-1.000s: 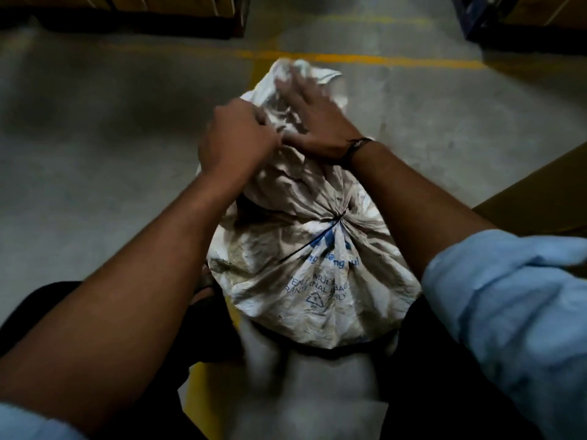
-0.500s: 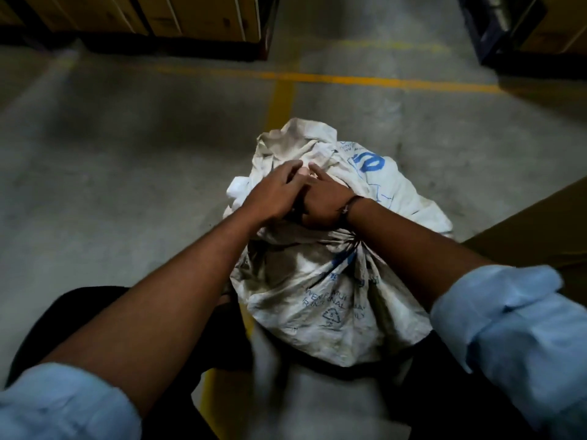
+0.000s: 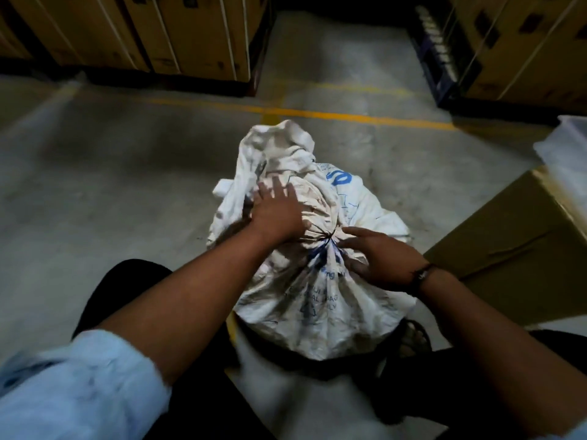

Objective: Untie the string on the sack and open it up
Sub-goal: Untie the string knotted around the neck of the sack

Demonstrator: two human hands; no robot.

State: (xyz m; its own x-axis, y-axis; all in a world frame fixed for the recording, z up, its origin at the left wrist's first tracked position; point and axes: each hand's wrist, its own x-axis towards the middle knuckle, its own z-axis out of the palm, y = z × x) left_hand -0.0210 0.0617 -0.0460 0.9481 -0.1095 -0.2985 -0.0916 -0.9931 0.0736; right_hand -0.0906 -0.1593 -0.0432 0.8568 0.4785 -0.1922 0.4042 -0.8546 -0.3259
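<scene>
A dirty white woven sack (image 3: pixel 317 300) with blue print stands on the concrete floor between my knees. Its neck is gathered tight by a dark string (image 3: pixel 327 241), and the loose top flops away from me. My left hand (image 3: pixel 276 214) lies flat on the bunched fabric just left of the knot, fingers spread. My right hand (image 3: pixel 378 258) rests on the sack's right side, just beside the knot, fingers apart. Neither hand grips anything that I can see.
A brown cardboard box (image 3: pixel 514 249) sits close on the right, with pale plastic wrap (image 3: pixel 565 144) beyond it. Stacked cartons (image 3: pixel 152 36) line the back left and more stand at the back right (image 3: pixel 521 46). A yellow floor line (image 3: pixel 317 114) runs behind the sack.
Both hands have come off the loose top of the sack and drawn back to the tied neck. They were pressed together; now they are apart, one on each side of the knot.
</scene>
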